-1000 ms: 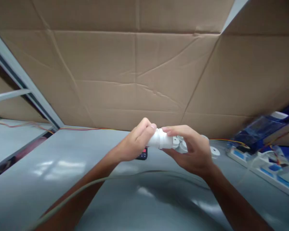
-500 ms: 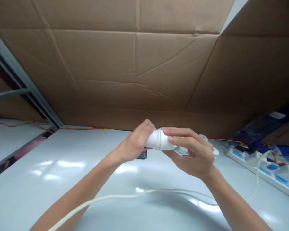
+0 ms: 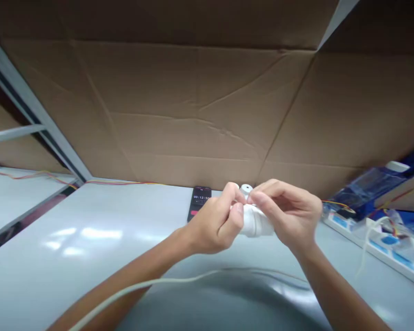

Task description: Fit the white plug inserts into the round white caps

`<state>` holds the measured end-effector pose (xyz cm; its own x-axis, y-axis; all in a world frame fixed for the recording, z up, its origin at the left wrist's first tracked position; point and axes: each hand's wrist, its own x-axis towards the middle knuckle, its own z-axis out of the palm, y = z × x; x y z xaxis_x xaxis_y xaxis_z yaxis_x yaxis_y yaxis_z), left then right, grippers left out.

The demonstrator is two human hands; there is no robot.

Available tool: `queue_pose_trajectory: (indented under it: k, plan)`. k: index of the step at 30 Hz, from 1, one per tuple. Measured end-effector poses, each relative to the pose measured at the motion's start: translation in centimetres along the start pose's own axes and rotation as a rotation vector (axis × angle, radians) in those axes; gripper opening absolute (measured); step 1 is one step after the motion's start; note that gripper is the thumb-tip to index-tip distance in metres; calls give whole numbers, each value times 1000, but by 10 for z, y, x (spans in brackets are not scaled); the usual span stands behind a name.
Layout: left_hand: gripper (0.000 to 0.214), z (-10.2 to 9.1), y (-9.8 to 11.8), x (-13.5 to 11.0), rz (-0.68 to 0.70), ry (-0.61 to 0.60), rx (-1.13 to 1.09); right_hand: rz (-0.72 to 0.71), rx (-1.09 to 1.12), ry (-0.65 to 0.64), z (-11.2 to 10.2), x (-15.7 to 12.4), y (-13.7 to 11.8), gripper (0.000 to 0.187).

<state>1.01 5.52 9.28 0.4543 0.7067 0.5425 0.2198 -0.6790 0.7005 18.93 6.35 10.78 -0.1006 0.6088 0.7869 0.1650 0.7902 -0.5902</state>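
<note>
My left hand [image 3: 216,221] and my right hand [image 3: 290,209] are closed, their thumbs and fingers pinched close together. Whatever sits between the fingertips is too small and blurred to name. Just beneath the fingertips is a white rounded, ribbed cylinder [image 3: 257,224], partly covered by both hands; whether it rests on the table I cannot tell. Behind the fingers a small white round piece with a dark hole [image 3: 246,188] shows. A phone [image 3: 200,198] with a running timer lies beyond my left hand.
A pale cable [image 3: 172,279] crosses in front of my forearms. On the right are a white power strip [image 3: 376,246] with plugs and a clear plastic container [image 3: 369,184]. A cardboard wall [image 3: 179,101] closes off the back of the glossy white table [image 3: 89,257], with a metal frame [image 3: 51,119] at left.
Both hands have left their hold around the white cylinder, and their fingertips now meet above it. The cylinder sits lower and further right. More of the phone is uncovered.
</note>
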Motion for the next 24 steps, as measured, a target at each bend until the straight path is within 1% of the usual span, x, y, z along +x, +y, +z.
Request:
queue_pose_trajectory:
  k: [1, 3, 5, 8, 10, 11, 12, 13, 16, 19, 22, 24]
  plan:
    - [15, 3, -2, -1, 25, 21, 14, 61, -10, 8, 1, 0, 1, 24]
    - [14, 8, -7, -2, 98, 86, 97, 205, 6, -17, 5, -2, 5, 30]
    - [14, 9, -11, -2, 190, 165, 199, 342, 99, -58, 11, -4, 9, 36]
    - [12, 9, -15, -2, 314, 262, 308, 521, 247, -148, 18, -9, 13, 48]
    - [10, 8, -16, 0, 383, 308, 366, 631, 280, -229, 21, -11, 12, 53]
    - [10, 7, -15, 0, 409, 328, 395, 662, 269, -251, 21, -11, 10, 54]
    - [10, 7, -15, 1, 423, 345, 420, 660, 237, -256, 21, -12, 9, 53]
    - [10, 7, -14, 1, 430, 360, 434, 626, 185, -250, 21, -12, 7, 52]
    - [9, 8, -14, 1, 406, 372, 419, 430, 10, -213, 21, -14, 4, 46]
    - [7, 14, -18, -2, 350, 395, 346, 288, -65, -172, 24, -19, 6, 42]
    - [7, 24, -20, -6, 246, 442, 230, 209, -93, -118, 28, -27, 12, 39]
    - [13, 30, -19, -8, 124, 449, 108, 167, -120, -94, 31, -31, 17, 37]
